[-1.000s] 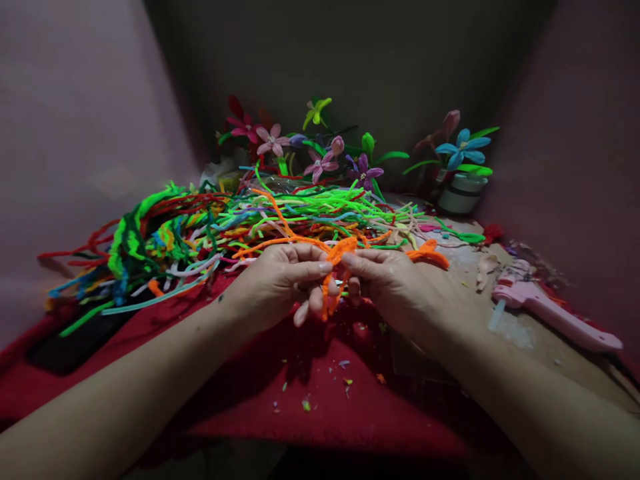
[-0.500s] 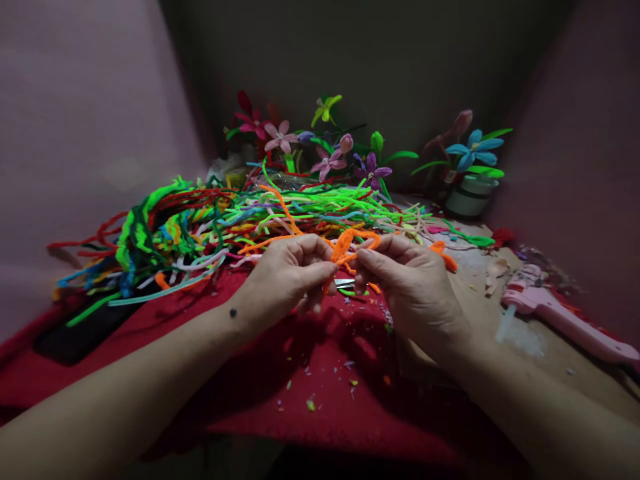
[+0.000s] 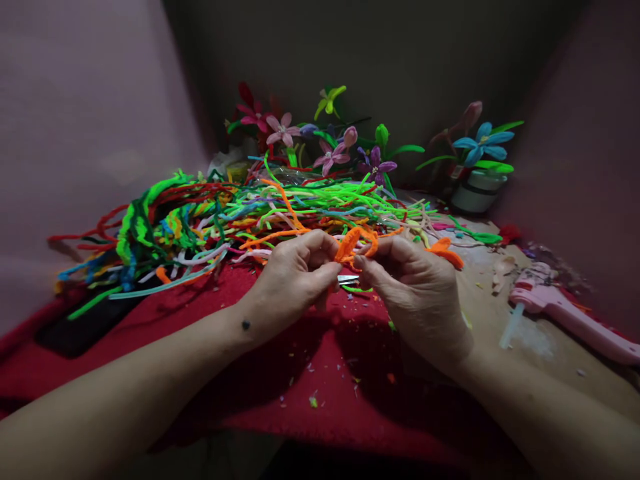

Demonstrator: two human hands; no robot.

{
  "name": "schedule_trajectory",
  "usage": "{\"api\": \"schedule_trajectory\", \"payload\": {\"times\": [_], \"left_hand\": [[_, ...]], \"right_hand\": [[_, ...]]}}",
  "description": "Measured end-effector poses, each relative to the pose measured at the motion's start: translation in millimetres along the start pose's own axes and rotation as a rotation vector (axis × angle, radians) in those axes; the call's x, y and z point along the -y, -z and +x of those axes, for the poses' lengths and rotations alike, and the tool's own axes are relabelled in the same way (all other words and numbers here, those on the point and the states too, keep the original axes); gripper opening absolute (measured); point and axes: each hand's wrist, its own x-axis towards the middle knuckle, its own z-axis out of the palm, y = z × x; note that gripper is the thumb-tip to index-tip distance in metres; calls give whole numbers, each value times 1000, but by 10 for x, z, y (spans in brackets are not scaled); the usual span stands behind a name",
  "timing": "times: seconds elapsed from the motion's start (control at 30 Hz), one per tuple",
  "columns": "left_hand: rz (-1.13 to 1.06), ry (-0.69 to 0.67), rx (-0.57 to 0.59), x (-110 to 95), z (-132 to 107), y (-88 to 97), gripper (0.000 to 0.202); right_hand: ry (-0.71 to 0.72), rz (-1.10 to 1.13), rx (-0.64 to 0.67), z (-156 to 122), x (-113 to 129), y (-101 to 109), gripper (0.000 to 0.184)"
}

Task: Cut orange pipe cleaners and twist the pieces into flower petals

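Observation:
An orange pipe cleaner, bent into loops, is pinched between both hands above the red cloth. My left hand grips its left side with thumb and forefinger. On the other side, my right hand is closed on the right loop, its fingertips close to the left ones. Just below the fingers a scissor blade shows in part; its handles are hidden. Past my right knuckles lies a finished-looking orange petal piece. Directly behind the hands spreads a heap of many-coloured pipe cleaners.
A pink glue gun rests on a brown board at right. Pipe cleaner flowers stand at the back, with a jar near a blue one. A black phone-like slab lies at left. Small scraps dot the red cloth.
The right loop of the orange pipe cleaner looks smaller, and my right fingers have curled closer around it. The whole view has shifted slightly.

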Motion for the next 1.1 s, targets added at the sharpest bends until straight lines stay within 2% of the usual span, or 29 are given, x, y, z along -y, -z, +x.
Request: {"api": "schedule_trajectory", "payload": {"times": [0.17,0.27,0.37,0.43,0.57,0.73,0.9,1.1], "left_hand": [[176,-138,-59,88,-9,-31,11],[138,-142,-38,85,-20,-42,11],[17,-90,22,60,-21,-39,12],[-4,-82,20,56,-13,-30,12],[44,-131,-14,78,-10,-28,13],[83,-123,81,58,-29,-27,13],[133,-92,182,36,18,36,12],[525,-282,48,97,85,96,10]], "right_hand": [[-17,-22,23,-2,11,-20,5],[-46,64,55,12,17,-26,7],[-164,229,134,47,5,-14,10],[-275,366,193,85,-15,4,9],[-433,616,170,165,-58,37,19],[-398,634,272,195,-46,52,19],[-403,541,169,181,-42,37,21],[-448,578,116,176,-58,12,27]]}}
